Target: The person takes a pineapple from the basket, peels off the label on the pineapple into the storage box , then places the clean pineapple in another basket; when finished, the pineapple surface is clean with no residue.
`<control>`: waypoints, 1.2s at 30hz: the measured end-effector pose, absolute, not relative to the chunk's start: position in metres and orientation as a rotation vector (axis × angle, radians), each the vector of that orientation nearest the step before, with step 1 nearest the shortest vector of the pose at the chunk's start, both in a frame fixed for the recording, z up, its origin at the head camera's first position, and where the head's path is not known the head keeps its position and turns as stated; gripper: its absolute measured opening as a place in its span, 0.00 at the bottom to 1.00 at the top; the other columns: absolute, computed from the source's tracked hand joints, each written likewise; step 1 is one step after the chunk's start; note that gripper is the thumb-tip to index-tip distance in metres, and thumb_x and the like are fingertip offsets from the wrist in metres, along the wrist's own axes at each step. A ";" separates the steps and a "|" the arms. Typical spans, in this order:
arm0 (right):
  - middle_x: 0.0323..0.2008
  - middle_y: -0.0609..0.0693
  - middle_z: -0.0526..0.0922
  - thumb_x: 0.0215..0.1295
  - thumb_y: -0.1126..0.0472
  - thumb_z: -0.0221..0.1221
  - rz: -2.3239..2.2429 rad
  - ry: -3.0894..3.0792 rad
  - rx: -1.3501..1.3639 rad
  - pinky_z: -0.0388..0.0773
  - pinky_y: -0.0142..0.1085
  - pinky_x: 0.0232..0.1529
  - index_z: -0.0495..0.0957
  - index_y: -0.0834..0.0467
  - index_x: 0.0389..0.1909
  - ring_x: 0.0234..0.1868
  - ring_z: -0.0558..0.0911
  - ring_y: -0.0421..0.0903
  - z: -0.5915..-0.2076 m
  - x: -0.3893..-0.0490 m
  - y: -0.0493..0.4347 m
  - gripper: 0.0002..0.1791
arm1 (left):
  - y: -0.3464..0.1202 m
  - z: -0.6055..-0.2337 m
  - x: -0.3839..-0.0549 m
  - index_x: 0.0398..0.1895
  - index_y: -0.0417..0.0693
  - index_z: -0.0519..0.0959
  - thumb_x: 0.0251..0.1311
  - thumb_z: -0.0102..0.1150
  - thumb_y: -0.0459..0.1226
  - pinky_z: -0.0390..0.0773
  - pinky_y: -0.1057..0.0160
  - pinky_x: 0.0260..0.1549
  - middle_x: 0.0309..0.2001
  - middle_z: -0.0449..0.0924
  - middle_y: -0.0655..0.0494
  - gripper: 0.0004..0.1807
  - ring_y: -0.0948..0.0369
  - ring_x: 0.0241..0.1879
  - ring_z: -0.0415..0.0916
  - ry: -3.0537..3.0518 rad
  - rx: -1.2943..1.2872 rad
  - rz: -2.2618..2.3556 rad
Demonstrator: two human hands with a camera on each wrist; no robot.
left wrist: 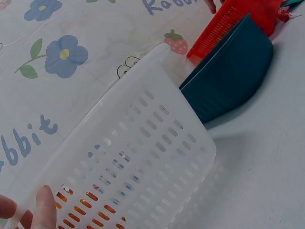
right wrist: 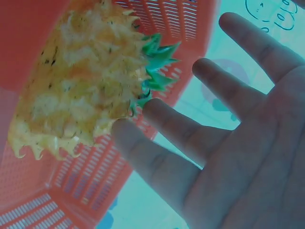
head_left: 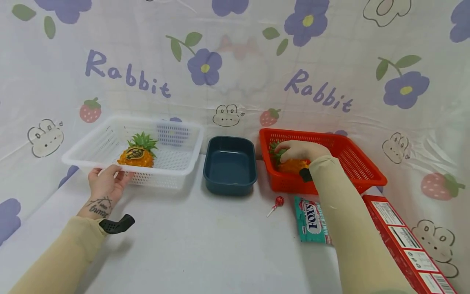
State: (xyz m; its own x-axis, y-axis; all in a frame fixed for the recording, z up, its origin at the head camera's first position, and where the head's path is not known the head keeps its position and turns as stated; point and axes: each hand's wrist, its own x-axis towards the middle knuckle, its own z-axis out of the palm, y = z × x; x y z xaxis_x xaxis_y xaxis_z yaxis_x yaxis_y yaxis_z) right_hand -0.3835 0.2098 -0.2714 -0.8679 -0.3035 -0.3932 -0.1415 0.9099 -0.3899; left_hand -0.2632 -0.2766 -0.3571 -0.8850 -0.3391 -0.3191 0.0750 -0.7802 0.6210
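Pineapple (head_left: 292, 166) lay in the red basket (head_left: 280, 183), its long axis slanting, crown toward the back-left corner. Over it hung the right hand (head_left: 300, 149), fingers spread wide (contact could not be told). The basket's left and near walls stood close; more room stretched rightward. The left hand (head_left: 106, 183) gripped the near rim of the white basket (head_left: 172, 172).

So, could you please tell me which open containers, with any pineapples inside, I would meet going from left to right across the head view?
White basket with a pineapple → dark blue tub → red basket with a second pineapple.
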 end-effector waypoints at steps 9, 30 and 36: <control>0.63 0.57 0.65 0.58 0.53 0.59 -0.563 2.748 -0.466 0.68 0.57 0.56 0.64 0.51 0.62 0.59 0.65 0.57 -0.258 -0.371 0.214 0.30 | -0.276 -0.356 -0.263 0.56 0.68 0.50 0.58 0.53 0.25 0.69 0.53 0.52 0.53 0.57 0.66 0.35 0.60 0.54 0.60 -0.915 0.638 -2.696; 0.46 0.43 0.65 0.60 0.52 0.60 -2.545 2.081 0.482 0.78 0.30 0.37 0.61 0.51 0.52 0.41 0.73 0.44 -0.269 -0.272 0.236 0.24 | -0.277 -0.356 -0.261 0.56 0.67 0.51 0.57 0.54 0.24 0.69 0.52 0.52 0.58 0.54 0.66 0.35 0.60 0.49 0.62 -0.878 0.577 -2.732; 0.48 0.39 0.62 0.57 0.58 0.63 -2.921 1.438 0.966 0.76 0.30 0.38 0.60 0.45 0.52 0.44 0.69 0.43 -0.295 -0.268 0.257 0.26 | -0.276 -0.358 -0.262 0.56 0.68 0.51 0.57 0.54 0.23 0.68 0.51 0.53 0.59 0.53 0.65 0.36 0.60 0.51 0.62 -0.876 0.581 -2.732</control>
State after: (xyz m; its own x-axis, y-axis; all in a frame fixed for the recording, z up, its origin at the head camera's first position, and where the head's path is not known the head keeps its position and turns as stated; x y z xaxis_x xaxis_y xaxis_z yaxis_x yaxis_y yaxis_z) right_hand -0.2679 0.2568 -0.2947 -0.8084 0.4536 -0.3750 0.0208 -0.6148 -0.7884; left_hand -0.2615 -0.2763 -0.3580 -0.8991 -0.3164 -0.3025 0.0815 -0.8000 0.5945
